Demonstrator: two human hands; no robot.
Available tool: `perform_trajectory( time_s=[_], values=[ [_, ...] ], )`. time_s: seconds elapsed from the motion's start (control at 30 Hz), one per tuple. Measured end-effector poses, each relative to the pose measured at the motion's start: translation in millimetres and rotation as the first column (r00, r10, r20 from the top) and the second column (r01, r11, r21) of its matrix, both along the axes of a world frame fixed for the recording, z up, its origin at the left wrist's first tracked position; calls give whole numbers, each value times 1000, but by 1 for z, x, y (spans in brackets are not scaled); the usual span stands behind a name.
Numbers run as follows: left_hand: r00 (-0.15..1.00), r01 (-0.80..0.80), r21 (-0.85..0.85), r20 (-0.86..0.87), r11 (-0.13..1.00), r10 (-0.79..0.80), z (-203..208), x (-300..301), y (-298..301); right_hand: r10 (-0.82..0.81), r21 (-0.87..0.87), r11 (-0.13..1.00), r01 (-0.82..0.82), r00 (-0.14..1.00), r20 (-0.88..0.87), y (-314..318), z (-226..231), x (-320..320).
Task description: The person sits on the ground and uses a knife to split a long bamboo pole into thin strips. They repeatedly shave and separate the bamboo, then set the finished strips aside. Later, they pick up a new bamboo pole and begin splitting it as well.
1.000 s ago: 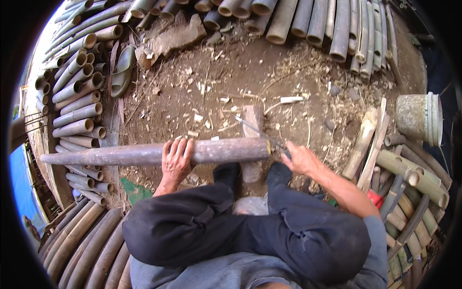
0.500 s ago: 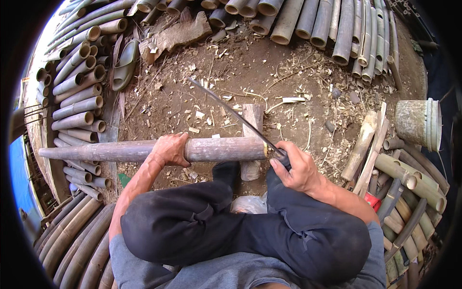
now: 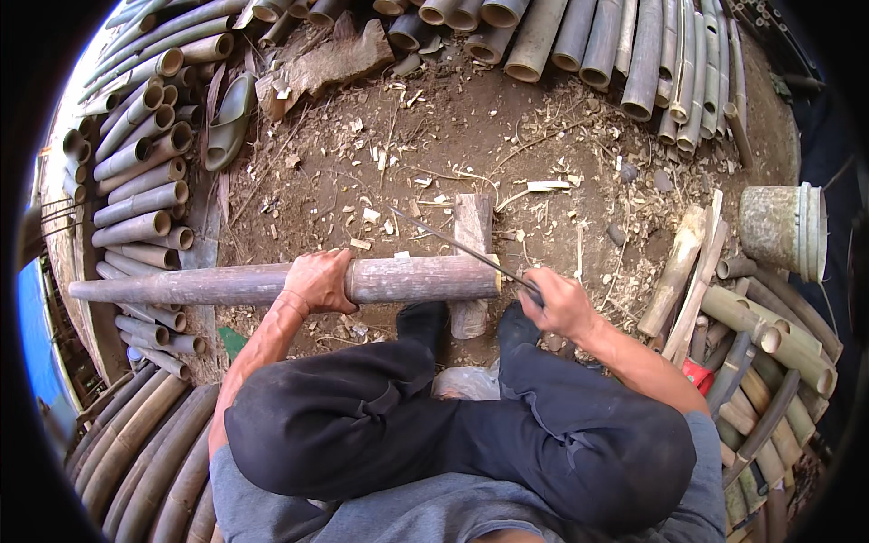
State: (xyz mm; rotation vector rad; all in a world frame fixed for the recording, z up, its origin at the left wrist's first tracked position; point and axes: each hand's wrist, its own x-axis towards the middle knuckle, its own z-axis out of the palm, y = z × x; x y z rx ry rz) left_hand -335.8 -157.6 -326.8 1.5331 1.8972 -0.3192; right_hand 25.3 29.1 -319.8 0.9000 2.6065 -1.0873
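A long bamboo pole (image 3: 204, 284) lies crosswise in front of my knees, its right part resting on a wooden block (image 3: 472, 223). My left hand (image 3: 319, 279) grips the pole around its middle. In my right hand (image 3: 558, 301) is the dark handle of a machete (image 3: 450, 241), just off the pole's cut right end. The blade shows as a thin dark line, slanting up and to the left over the block and the pole's end. Whether its edge touches the pole I cannot tell.
Stacked bamboo tubes (image 3: 145, 195) line the left side, with more (image 3: 601, 45) at the far side. A shoe (image 3: 229, 127) and a rough slab of wood (image 3: 330, 63) lie far left. A dirty bucket (image 3: 782, 231) stands at right, above cut bamboo pieces (image 3: 735, 319). Chips litter the dirt.
The machete's blade has swung lower and flatter toward the pole, its tip coming down and to the right. My right hand has turned slightly. The left hand and the pole stay nearly still.
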Motion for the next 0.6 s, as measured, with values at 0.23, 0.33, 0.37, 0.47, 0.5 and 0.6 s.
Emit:
perform_trajectory(
  time_s=[0.23, 0.33, 0.37, 0.47, 0.5, 0.6],
  values=[
    [996, 16, 197, -90, 980, 1, -9, 18, -25, -92, -94, 993, 66, 947, -308, -12, 41, -14],
    [988, 46, 276, -156, 960, -3, -10, 31, -27, -36, -28, 999, 28, 944, -327, -9, 23, 4],
    [985, 65, 308, -170, 949, -13, -12, 31, -26, 21, 15, 1000, -20, 993, -118, -5, -6, 21],
    [982, 58, 302, -188, 952, -1, -14, 32, -33, 46, -93, 995, -33, 988, 145, 4, -3, 14],
    [983, 58, 312, -183, 948, 0, -15, 32, -35, 25, -122, 992, -17, 997, 66, 3, 11, 7],
    [986, 49, 334, -164, 941, 7, -16, 31, -44, -82, -145, 989, 37, 944, -320, -17, 46, -11]
  ],
)
